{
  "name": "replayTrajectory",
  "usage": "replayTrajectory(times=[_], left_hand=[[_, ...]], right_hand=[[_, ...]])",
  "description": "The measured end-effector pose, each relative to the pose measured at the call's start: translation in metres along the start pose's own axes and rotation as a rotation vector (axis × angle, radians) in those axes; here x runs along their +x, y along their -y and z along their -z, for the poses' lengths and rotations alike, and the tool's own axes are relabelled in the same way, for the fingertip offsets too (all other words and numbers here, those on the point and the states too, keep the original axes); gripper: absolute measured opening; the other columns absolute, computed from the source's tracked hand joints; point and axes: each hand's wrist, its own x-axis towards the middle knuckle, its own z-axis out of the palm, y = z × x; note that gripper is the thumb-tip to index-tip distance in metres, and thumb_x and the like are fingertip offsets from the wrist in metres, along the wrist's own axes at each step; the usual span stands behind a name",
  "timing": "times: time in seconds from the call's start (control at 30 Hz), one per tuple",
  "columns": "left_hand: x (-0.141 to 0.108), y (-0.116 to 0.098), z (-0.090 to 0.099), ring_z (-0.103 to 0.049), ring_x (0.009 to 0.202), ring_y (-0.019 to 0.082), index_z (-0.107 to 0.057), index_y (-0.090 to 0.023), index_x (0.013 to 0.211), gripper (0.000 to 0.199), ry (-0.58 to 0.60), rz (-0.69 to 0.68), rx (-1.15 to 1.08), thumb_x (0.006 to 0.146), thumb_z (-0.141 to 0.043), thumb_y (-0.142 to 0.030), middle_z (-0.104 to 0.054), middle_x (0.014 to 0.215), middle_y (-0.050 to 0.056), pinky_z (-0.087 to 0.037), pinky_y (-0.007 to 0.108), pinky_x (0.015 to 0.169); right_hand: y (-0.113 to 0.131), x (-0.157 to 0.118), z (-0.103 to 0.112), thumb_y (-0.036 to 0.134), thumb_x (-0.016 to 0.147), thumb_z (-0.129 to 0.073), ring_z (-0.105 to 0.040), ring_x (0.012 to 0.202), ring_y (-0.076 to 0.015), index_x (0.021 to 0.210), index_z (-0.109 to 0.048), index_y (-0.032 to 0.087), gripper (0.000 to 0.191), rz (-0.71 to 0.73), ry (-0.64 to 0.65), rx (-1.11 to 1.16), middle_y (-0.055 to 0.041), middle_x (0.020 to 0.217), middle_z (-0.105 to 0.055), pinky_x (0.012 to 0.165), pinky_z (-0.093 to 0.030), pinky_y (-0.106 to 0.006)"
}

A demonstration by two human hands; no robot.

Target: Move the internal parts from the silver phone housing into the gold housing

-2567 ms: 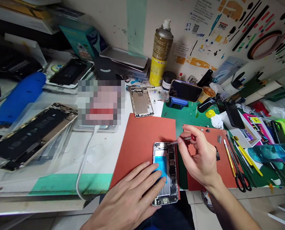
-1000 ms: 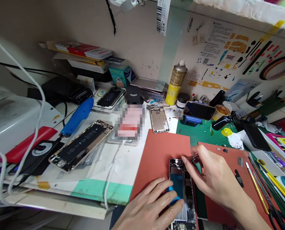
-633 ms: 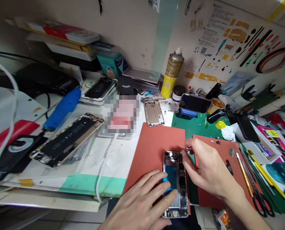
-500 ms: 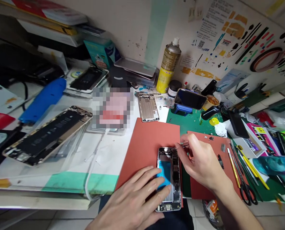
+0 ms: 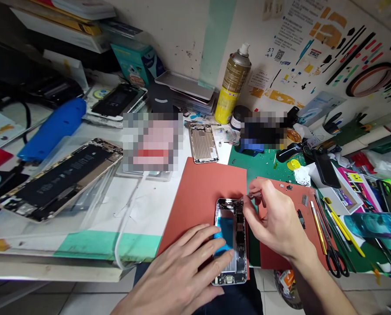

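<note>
An opened phone housing (image 5: 239,238), with a blue sheet in its battery bay, lies at the front edge of a reddish-brown mat (image 5: 190,194). My left hand (image 5: 193,260) rests over its left side, palm down, the fingers spread across the blue sheet. At the upper right corner of the housing, my right hand (image 5: 274,214) pinches a small, thin metal tool (image 5: 255,194), whose tip points at the top of the frame. The exact contact of that tip is too small to make out.
Scissors (image 5: 337,261), a yellow tool (image 5: 346,229) and small parts lie on the right mat (image 5: 274,253). Another opened phone (image 5: 64,181) is at the left. Behind stand a gold phone shell (image 5: 203,143) and a spray can (image 5: 233,83). A white cable (image 5: 125,225) hangs over the edge.
My right hand has turned slightly, and the tool in it now shows more clearly near the housing's top corner. My left hand stays on the housing. The view has shifted a little.
</note>
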Motion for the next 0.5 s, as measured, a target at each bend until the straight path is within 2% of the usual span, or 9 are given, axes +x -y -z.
replayTrajectory(times=[0.2, 0.3, 0.4, 0.5], left_hand=[[0.0, 0.001, 0.001, -0.063, 0.137, 0.035, -0.063, -0.023, 0.139, 0.067, 0.009, 0.018, -0.068, 0.082, -0.093, -0.042, -0.074, 0.138, 0.006, -0.063, 0.055, 0.108], [-0.001, 0.003, 0.008, -0.058, 0.143, 0.034, -0.059, -0.027, 0.144, 0.066, 0.007, 0.065, -0.186, 0.087, -0.088, -0.043, -0.072, 0.142, 0.005, -0.06, 0.056, 0.112], [-0.003, 0.006, 0.018, -0.056, 0.146, 0.026, -0.054, -0.031, 0.149, 0.055, -0.009, 0.133, -0.327, 0.1, -0.074, -0.045, -0.069, 0.146, 0.004, -0.061, 0.044, 0.112], [-0.001, 0.009, 0.022, -0.063, 0.137, 0.02, -0.055, -0.031, 0.149, 0.042, -0.082, 0.239, -0.369, 0.109, -0.061, -0.038, -0.07, 0.143, 0.004, -0.061, 0.032, 0.108]], right_hand=[[0.0, -0.007, -0.002, 0.025, 0.105, -0.057, -0.06, 0.062, -0.0123, 0.119, -0.051, 0.022, 0.016, -0.072, -0.015, 0.035, 0.0008, 0.086, -0.067, 0.056, -0.046, -0.027], [-0.001, -0.011, -0.004, 0.026, 0.105, -0.059, -0.061, 0.059, -0.0121, 0.121, -0.052, 0.022, 0.018, -0.093, -0.05, 0.06, 0.0023, 0.082, -0.066, 0.052, -0.045, -0.026], [-0.003, -0.017, -0.004, 0.022, 0.105, -0.06, -0.065, 0.061, -0.0118, 0.119, -0.053, 0.023, 0.016, -0.116, -0.138, 0.126, 0.0026, 0.082, -0.067, 0.053, -0.049, -0.024], [-0.006, -0.026, -0.004, 0.025, 0.101, -0.067, -0.068, 0.066, -0.0127, 0.115, -0.055, 0.024, 0.018, -0.226, -0.255, 0.249, 0.0016, 0.085, -0.07, 0.055, -0.052, -0.023]])
